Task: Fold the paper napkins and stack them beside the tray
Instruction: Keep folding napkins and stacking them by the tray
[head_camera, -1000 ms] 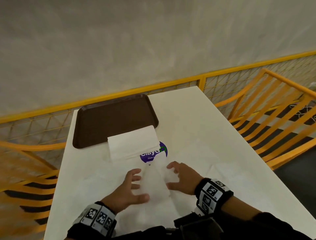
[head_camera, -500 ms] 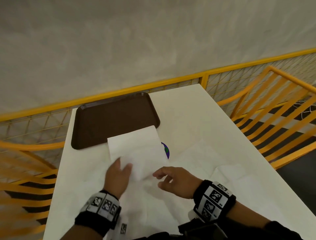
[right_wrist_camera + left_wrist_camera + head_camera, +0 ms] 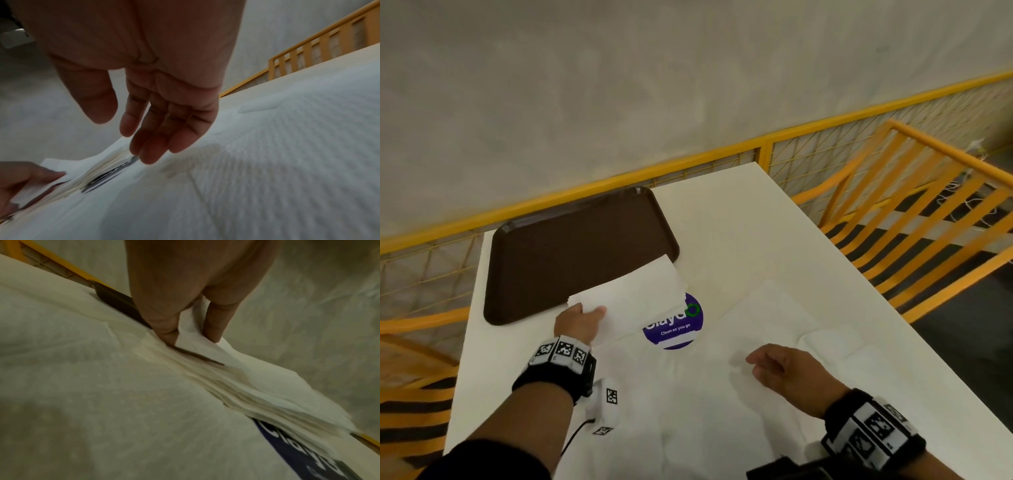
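White tabletop [image 3: 739, 219], brown plastic tray [image 3: 571, 253] beyond fingertips. Left hand [image 3: 577, 323] pinching folded white paper napkin [image 3: 633, 294] onto stack [image 3: 257, 395], aligning edges. Right hand [image 3: 780, 371] relaxed, empty, over unfolded napkins [image 3: 767, 318].

The head camera looks forward and down over the white table [image 3: 739, 219], with the brown tray [image 3: 571, 253] at 11 o'clock. The left wrist camera sits close behind the left hand [image 3: 185, 288], facing the napkin stack [image 3: 257, 392]. The right wrist camera peers past the right hand [image 3: 144, 73] toward 9 o'clock; all three views share that stack and the purple sticker [image 3: 678, 329].
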`<state>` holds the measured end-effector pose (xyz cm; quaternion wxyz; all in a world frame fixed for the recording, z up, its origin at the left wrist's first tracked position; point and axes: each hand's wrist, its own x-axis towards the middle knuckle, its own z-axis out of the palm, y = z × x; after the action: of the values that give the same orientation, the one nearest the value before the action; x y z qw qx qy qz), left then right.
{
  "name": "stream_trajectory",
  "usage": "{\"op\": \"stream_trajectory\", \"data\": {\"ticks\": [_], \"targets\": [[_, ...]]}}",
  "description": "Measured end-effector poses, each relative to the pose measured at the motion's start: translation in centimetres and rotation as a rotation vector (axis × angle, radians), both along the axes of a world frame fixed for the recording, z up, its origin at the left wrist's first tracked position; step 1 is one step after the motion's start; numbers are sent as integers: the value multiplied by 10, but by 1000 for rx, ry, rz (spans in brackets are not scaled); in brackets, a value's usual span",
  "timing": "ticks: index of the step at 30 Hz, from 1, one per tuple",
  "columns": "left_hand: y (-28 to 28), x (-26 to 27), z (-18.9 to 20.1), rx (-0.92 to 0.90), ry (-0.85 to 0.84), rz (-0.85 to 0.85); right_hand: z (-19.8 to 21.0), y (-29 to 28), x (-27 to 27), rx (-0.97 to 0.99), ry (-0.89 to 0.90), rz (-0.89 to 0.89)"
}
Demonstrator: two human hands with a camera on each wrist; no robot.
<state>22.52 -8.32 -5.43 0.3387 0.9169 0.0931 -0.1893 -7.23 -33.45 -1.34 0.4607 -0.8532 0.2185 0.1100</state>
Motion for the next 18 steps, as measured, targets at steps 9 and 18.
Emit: {"op": "stream_trajectory", "data": {"ticks": [9, 18], "targets": [[5, 3, 16, -16, -5, -20, -17, -51, -6, -490, 169, -260], [-2, -73, 53, -58, -210, 153, -19, -118, -17, -474, 537, -495]]}}
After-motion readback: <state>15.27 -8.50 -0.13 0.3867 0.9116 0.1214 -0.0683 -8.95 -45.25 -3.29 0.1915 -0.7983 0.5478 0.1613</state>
